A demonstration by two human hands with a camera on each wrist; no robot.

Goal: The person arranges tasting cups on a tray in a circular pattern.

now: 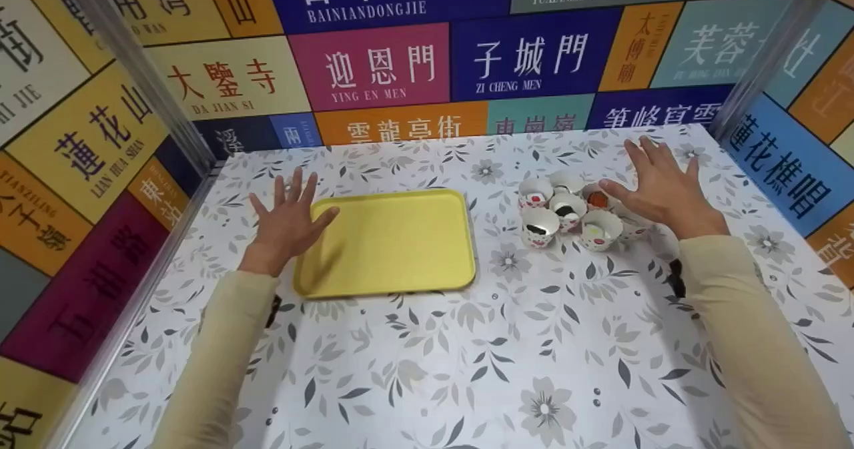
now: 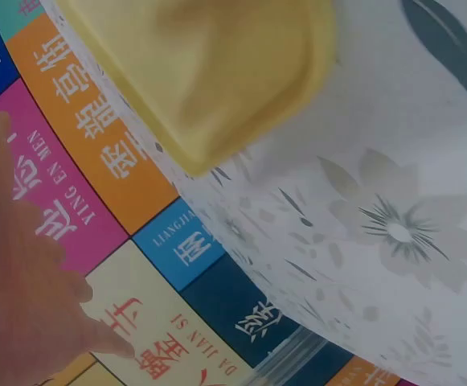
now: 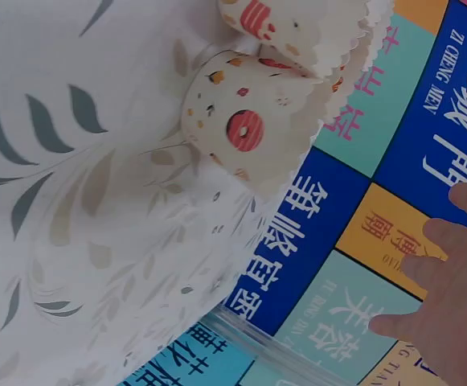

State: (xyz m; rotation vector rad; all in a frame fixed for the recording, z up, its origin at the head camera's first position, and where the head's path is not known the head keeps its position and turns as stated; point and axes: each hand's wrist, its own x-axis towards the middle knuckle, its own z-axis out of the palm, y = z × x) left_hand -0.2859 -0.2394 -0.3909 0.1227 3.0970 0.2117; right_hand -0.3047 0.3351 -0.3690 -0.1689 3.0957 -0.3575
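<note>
Fingers are standing spread: left hand hovering by yellow tray, right hand partly hiding paper cups clustering right of tray on floral tabletop; sign-covered wall is standing behind.

Long plain cream sleeves; black pieces beneath cuffs.

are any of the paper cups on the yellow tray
No, the paper cups stand clustered on the table, to the right of the yellow tray.
</note>
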